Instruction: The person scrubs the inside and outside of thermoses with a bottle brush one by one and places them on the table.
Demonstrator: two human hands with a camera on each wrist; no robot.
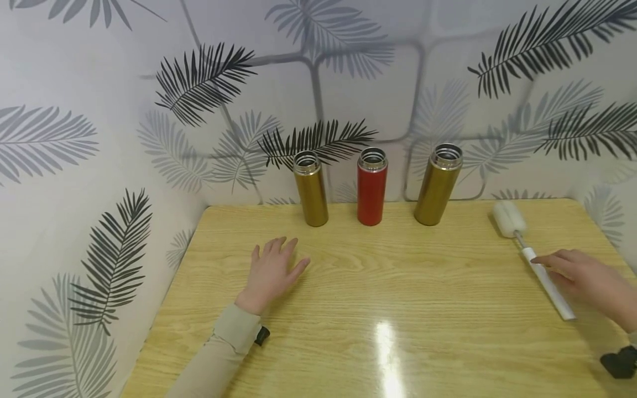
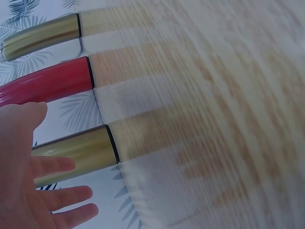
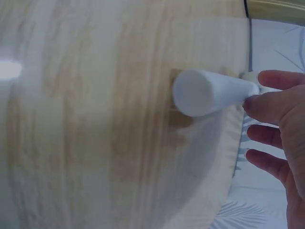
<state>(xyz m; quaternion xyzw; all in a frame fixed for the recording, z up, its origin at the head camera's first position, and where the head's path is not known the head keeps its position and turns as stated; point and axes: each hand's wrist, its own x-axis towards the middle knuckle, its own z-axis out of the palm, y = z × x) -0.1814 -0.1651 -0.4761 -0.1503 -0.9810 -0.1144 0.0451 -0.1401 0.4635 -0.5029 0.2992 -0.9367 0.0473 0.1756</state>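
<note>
Near the right edge of the table lies a bottle brush with a white sponge head and a long white handle. My right hand is at the upper part of this handle, thumb and index finger either side of it in the right wrist view, other fingers spread. Over the left of the table, my left hand has its fingers spread and holds nothing. Beyond it stand a gold bottle, a red bottle and another gold bottle, all upright and lidless.
The wood-grain table meets a leaf-patterned wall just behind the bottles. A second patterned wall runs along the left side. Light glares off the tabletop near the front. Each wrist wears a small black device.
</note>
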